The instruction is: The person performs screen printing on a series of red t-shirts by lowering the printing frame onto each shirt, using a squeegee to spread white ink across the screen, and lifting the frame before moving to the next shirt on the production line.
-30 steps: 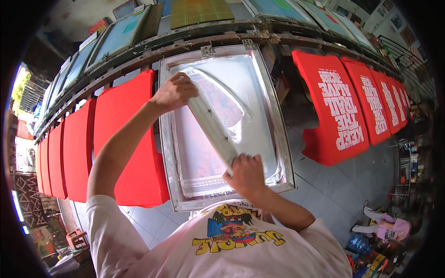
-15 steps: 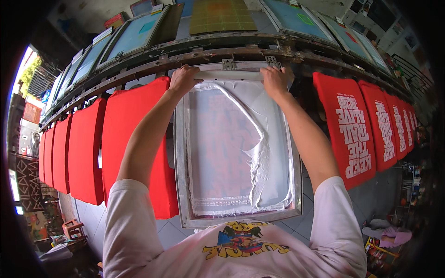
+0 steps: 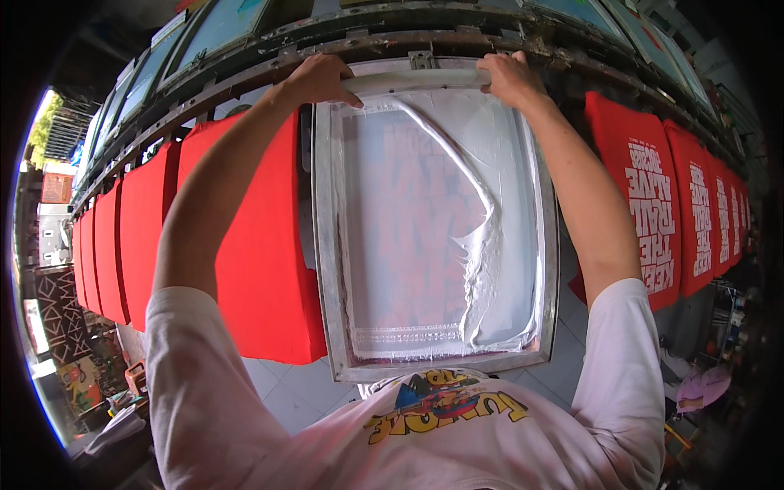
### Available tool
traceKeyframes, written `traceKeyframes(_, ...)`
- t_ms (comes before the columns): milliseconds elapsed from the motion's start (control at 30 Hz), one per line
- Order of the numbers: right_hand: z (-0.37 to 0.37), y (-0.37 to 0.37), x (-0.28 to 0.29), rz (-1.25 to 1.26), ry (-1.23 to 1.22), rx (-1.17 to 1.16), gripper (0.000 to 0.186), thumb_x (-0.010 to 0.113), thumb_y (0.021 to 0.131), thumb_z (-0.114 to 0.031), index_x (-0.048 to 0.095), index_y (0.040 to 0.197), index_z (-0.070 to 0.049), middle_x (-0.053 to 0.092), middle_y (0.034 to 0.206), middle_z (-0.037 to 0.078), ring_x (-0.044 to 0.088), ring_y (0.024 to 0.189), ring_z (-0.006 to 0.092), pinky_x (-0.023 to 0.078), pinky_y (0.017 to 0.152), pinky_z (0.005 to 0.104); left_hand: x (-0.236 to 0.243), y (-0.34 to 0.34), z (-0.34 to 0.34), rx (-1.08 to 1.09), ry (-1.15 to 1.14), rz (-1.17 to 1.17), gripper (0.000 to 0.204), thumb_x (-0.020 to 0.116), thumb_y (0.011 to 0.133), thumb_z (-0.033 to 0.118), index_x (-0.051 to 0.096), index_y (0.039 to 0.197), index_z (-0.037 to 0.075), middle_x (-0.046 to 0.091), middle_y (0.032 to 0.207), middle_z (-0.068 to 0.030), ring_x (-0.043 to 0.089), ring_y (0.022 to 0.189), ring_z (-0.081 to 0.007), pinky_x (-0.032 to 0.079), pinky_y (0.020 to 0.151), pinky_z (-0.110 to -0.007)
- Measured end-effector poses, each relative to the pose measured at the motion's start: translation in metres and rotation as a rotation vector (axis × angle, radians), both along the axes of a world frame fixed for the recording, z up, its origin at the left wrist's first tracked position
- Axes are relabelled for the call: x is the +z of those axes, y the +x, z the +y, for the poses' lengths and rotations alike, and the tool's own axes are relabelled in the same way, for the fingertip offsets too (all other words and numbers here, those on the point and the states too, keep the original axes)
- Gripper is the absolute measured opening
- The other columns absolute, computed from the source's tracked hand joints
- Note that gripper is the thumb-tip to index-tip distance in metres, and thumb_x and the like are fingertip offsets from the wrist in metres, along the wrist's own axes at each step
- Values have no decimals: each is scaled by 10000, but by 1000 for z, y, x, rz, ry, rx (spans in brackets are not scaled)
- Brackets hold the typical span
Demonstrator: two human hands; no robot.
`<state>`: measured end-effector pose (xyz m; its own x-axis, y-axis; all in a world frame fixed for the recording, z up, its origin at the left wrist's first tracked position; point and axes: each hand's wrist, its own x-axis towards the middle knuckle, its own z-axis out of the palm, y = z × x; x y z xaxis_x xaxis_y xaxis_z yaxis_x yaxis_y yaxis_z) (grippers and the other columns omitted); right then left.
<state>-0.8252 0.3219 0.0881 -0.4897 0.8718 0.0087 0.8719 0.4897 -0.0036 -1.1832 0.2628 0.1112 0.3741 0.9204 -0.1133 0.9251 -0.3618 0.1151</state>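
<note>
A metal-framed printing screen (image 3: 324, 245) lies before me, with faint red showing through its mesh. Along its far end rests a long pale squeegee (image 3: 416, 81). My left hand (image 3: 317, 80) grips the squeegee's left end, thumb on the near side. At the opposite end, my right hand (image 3: 512, 79) is closed round it, its fingertips partly hidden. A thick ridge of white ink (image 3: 482, 237) curves from the squeegee down the right half of the mesh to the near edge. Smears of white line the inside of the frame.
Red shirts on boards (image 3: 253, 245) stand in a row to the left. To the right hang red shirts with white lettering (image 3: 651, 204). A dark metal rail (image 3: 269, 65) runs behind the screen, with more framed screens (image 3: 216, 37) beyond it. Grey floor tiles (image 3: 294, 388) show below.
My view has shifted, so the screen sits higher and farther right in it. My left thumb now shows on the squeegee's near side. The ink ridge keeps its shape.
</note>
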Motion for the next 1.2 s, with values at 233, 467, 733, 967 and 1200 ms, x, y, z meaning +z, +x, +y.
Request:
traceKeyframes(233,4,-9,-2,-24,-32,292,331,805,778,-74,745,1094,-152,714,1077,36,637,1134,214,360,998,414,-4,5,-84,-4,-325,-159,652,895,627,598,816,1018,82,785,861,-85,753,773,-213,600,736,-364)
traceKeyframes(467,-68,-39,-23,158,91,665,200,694,794,20,681,841,-174,613,898,-21,599,1031,162,369,978,405,-18,29,-258,-99,-331,-307,828,804,633,798,800,1137,141,745,717,-40,737,644,-190,593,635,-318)
traceKeyframes(733,-168,-95,-28,115,162,969,189,648,822,-11,661,845,-198,569,908,-48,585,1041,126,371,1088,439,-5,118,-436,359,-360,-408,833,783,714,749,715,1072,0,742,732,-138,739,637,-263,594,638,-386)
traceKeyframes(967,-147,-77,-29,291,218,1077,140,600,881,-66,653,879,-196,607,1009,-63,577,1098,110,296,1156,462,2,227,-415,531,-336,-423,662,738,842,601,660,1014,-34,730,812,-228,749,737,-339,600,611,-418)
traceKeyframes(1200,-96,33,35,225,214,763,158,632,810,1,660,853,-149,619,963,-5,592,1079,181,348,1064,425,0,231,-361,493,-155,-496,436,769,771,373,608,1054,83,697,785,-182,707,768,-374,590,683,-478)
